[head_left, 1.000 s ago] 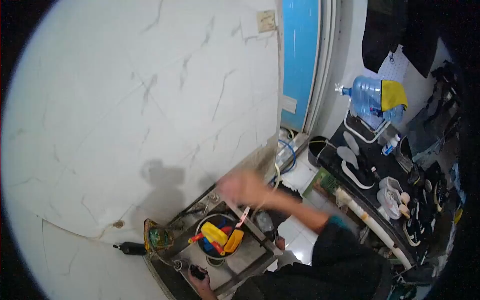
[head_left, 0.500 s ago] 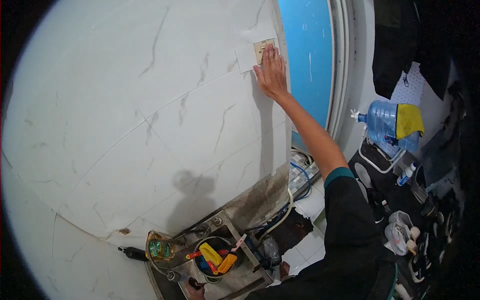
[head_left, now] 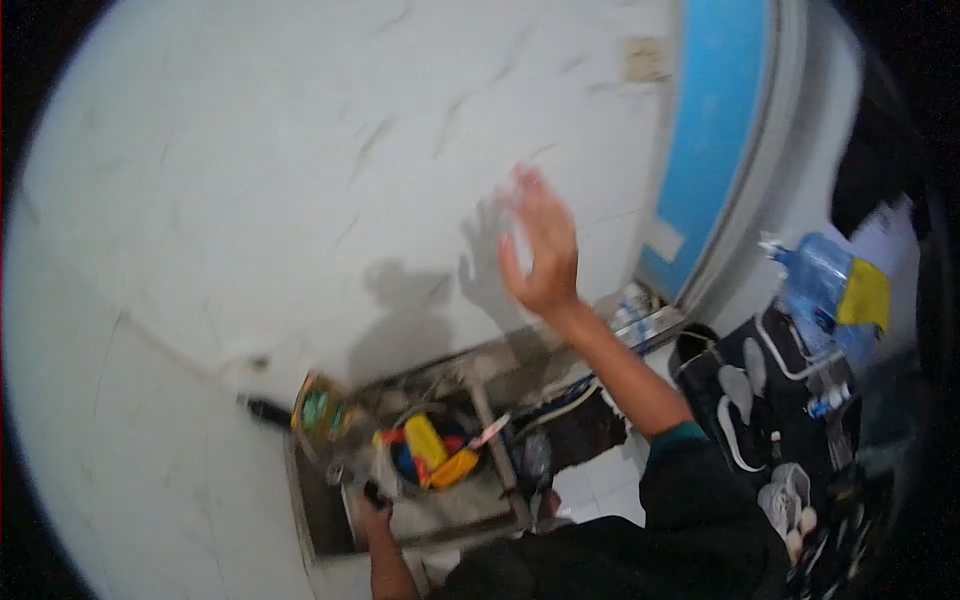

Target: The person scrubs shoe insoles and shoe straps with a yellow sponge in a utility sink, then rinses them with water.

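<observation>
Both hands: my right hand (head_left: 550,258) is raised before the white wall (head_left: 250,180), fingers spread and a little blurred; my left hand (head_left: 376,522) is low over the sink (head_left: 470,514), fingers closed around a dark thing (head_left: 374,494).
Dark thing: it sits in my left grip at the sink, near the lower left of the bowl (head_left: 386,465); blur hides what it is.
Bowl: yellow (head_left: 424,440) and orange (head_left: 454,469) pieces lie in it, among red and blue.
Wall: a switch plate (head_left: 645,60) is set above and to the right of my raised hand, near a blue door (head_left: 715,120); my shadow (head_left: 400,315) falls on the tiles.
Sink's left: a basket (head_left: 318,410) and a black bottle (head_left: 268,411) stand side by side.
Far right: a yellow cloth (head_left: 862,298) drapes a blue jug (head_left: 812,278), with shoes (head_left: 788,495) below.
</observation>
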`<act>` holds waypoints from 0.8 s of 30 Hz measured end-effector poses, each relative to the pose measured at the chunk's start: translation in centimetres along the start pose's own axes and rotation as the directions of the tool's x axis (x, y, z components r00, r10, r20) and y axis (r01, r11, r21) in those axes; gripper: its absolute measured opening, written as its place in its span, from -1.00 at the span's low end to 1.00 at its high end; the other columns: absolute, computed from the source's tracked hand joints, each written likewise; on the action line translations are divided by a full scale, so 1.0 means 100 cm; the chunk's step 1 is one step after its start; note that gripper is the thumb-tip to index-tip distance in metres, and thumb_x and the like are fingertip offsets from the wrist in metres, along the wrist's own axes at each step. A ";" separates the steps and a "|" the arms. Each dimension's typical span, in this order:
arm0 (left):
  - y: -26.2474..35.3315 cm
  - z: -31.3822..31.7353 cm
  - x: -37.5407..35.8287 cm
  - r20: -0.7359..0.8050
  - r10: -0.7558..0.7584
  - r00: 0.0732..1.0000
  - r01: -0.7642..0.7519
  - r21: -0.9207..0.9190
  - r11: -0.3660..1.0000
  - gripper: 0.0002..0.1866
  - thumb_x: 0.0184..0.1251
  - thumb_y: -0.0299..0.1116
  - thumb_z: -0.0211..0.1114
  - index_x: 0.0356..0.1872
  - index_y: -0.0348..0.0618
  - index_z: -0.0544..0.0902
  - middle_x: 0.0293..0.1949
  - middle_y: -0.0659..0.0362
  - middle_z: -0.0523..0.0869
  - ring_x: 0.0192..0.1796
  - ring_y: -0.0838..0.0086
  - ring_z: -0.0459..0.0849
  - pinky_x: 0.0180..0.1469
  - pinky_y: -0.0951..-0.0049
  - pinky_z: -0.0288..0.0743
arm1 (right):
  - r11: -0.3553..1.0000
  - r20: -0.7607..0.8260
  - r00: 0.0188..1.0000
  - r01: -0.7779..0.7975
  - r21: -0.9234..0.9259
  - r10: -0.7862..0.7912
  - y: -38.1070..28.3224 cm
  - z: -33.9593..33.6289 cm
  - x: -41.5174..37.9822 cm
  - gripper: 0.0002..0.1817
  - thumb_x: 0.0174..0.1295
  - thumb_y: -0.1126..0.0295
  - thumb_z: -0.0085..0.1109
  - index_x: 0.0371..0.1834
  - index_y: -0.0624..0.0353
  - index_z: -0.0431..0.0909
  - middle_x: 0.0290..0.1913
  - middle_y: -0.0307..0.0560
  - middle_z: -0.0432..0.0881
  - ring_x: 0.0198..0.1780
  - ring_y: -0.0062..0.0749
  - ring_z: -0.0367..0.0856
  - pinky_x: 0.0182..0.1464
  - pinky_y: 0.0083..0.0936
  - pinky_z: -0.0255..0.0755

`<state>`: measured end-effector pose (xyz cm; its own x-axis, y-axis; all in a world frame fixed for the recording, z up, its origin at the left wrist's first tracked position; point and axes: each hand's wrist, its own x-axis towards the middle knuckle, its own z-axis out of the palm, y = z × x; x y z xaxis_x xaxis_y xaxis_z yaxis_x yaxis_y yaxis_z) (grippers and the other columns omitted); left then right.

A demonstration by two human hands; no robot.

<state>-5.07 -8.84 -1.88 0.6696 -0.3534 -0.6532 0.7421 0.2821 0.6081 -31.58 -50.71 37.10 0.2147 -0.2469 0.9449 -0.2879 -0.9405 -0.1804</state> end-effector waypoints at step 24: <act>0.035 -0.045 0.039 0.181 -0.237 0.954 0.250 -0.051 0.967 -0.71 0.41 -0.15 0.01 -0.11 -0.12 0.57 -0.16 0.11 0.67 -0.09 0.35 0.65 0.00 0.33 0.54 | 0.952 0.877 0.390 0.001 0.305 -0.281 -0.330 0.187 -0.360 -0.54 0.11 0.42 0.00 0.03 0.57 0.43 0.20 0.36 0.36 0.30 0.09 0.28 0.41 -0.09 0.05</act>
<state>0.26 -5.25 -4.37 0.4573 -0.5661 -0.6859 0.8866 0.2297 0.4016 -12.34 -15.10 3.95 0.9830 -0.0366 0.1797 0.0104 -0.9672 -0.2537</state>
